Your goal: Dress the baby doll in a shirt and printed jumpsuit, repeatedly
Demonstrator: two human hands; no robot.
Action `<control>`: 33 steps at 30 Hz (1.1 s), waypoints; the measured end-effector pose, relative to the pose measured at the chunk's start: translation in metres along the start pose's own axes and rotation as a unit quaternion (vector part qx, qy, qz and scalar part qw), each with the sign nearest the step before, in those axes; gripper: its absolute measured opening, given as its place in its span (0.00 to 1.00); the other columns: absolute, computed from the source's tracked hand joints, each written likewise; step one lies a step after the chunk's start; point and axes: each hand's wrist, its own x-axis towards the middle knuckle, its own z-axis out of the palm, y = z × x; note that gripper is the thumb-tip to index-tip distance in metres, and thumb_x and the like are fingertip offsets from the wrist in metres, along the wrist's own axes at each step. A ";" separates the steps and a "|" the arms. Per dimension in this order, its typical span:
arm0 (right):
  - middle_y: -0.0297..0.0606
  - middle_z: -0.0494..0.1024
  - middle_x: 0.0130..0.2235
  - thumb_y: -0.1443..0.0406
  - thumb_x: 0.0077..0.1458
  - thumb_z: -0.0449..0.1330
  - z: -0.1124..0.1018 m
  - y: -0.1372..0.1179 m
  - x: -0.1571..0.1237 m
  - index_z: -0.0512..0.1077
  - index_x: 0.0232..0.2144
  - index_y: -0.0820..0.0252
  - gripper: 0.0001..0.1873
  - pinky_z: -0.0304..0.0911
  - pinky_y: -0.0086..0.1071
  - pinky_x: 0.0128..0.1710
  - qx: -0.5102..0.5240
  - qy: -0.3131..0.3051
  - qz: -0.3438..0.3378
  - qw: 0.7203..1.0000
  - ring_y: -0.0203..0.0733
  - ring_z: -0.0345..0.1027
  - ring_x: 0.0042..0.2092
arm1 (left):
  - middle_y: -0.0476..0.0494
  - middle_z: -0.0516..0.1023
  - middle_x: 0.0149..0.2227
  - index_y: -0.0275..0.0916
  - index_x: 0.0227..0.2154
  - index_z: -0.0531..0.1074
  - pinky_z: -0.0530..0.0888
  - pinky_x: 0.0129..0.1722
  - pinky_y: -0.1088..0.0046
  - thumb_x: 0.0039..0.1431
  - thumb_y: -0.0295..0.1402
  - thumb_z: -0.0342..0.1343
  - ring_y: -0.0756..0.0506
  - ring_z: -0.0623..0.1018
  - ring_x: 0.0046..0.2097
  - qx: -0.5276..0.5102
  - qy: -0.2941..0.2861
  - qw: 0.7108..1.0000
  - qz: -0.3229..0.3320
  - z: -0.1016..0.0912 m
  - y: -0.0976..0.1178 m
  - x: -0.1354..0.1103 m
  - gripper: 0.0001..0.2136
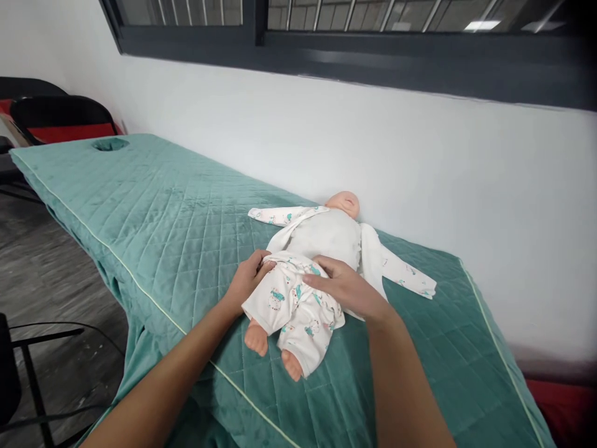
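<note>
A baby doll (346, 203) lies on its back, its bare feet toward me. Its white cloth torso (325, 235) shows between the spread halves of a printed top (373, 252), whose sleeves stretch out to both sides. Printed white pants (303, 311) cover the legs, with the feet poking out of the cuffs. At the waistband's left side, my left hand (249, 275) is closed on the pants, thumb and fingers pinching the cloth. My right hand (347, 287) grips the pants at the waist's right side, fingers partly hidden behind its thumb.
A green quilted cover (186, 218) drapes the bed, which has a face hole (111, 144) at its far left end. A white wall (443, 174) runs along the back under a dark window frame (326, 59). Black-and-red chairs (65, 118) stand beyond the bed; a dark metal frame (35, 379) is at lower left.
</note>
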 end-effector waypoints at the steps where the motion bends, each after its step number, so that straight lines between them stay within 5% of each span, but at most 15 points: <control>1: 0.34 0.71 0.35 0.52 0.54 0.61 -0.005 -0.002 -0.003 0.71 0.34 0.59 0.16 0.58 0.32 0.35 0.002 -0.015 0.000 1.000 0.40 0.64 0.37 | 0.49 0.76 0.33 0.40 0.39 0.71 0.66 0.38 0.71 0.61 0.43 0.51 0.46 0.72 0.36 -0.004 0.001 1.000 -0.003 0.000 0.000 -0.001 0.13; 7: 0.34 0.73 0.34 0.51 0.58 0.57 -0.022 -0.010 -0.015 0.72 0.31 0.58 0.17 0.58 0.33 0.37 -0.027 0.002 0.011 1.000 0.41 0.65 0.38 | 0.49 0.75 0.33 0.38 0.35 0.74 0.66 0.36 0.73 0.57 0.45 0.57 0.47 0.72 0.35 -0.107 0.003 0.993 -0.046 -0.006 0.005 -0.007 0.14; 12: 0.32 0.72 0.31 0.54 0.61 0.53 -0.022 -0.010 -0.018 0.70 0.26 0.58 0.18 0.55 0.33 0.35 -0.073 0.006 0.023 0.997 0.38 0.63 0.34 | 0.49 0.72 0.28 0.37 0.23 0.71 0.64 0.36 0.73 0.62 0.48 0.50 0.49 0.69 0.32 -0.182 0.024 0.983 -0.031 -0.009 0.003 -0.005 0.21; 17: 0.31 0.71 0.32 0.54 0.54 0.62 -0.020 -0.010 -0.021 0.71 0.31 0.56 0.12 0.56 0.31 0.33 -0.046 -0.064 0.033 0.996 0.37 0.62 0.35 | 0.53 0.64 0.21 0.36 0.20 0.68 0.58 0.27 0.75 0.55 0.46 0.59 0.52 0.62 0.25 -0.190 -0.053 0.975 -0.106 -0.006 0.019 0.009 0.19; 21: 0.27 0.61 0.28 0.57 0.52 0.64 -0.019 -0.010 -0.020 0.65 0.27 0.57 0.13 0.49 0.29 0.28 -0.049 -0.045 0.018 0.998 0.33 0.53 0.30 | 0.49 0.73 0.31 0.38 0.29 0.76 0.63 0.34 0.74 0.53 0.41 0.62 0.49 0.69 0.34 -0.094 -0.172 0.980 -0.026 -0.006 0.047 0.018 0.11; 25: 0.27 0.60 0.28 0.58 0.56 0.61 -0.019 -0.004 -0.014 0.66 0.27 0.58 0.11 0.50 0.29 0.29 -0.026 -0.020 0.000 0.999 0.33 0.53 0.31 | 0.46 0.74 0.38 0.40 0.33 0.78 0.65 0.42 0.72 0.54 0.40 0.63 0.46 0.72 0.42 0.008 -0.281 0.957 0.072 -0.006 0.071 0.021 0.09; 33: 0.28 0.60 0.28 0.52 0.59 0.57 -0.018 0.007 -0.004 0.64 0.29 0.58 0.16 0.49 0.30 0.30 0.037 0.018 -0.005 0.999 0.33 0.53 0.31 | 0.49 0.74 0.30 0.37 0.31 0.75 0.65 0.35 0.74 0.60 0.38 0.56 0.50 0.70 0.33 -0.006 -0.233 0.969 0.084 0.002 0.082 0.037 0.09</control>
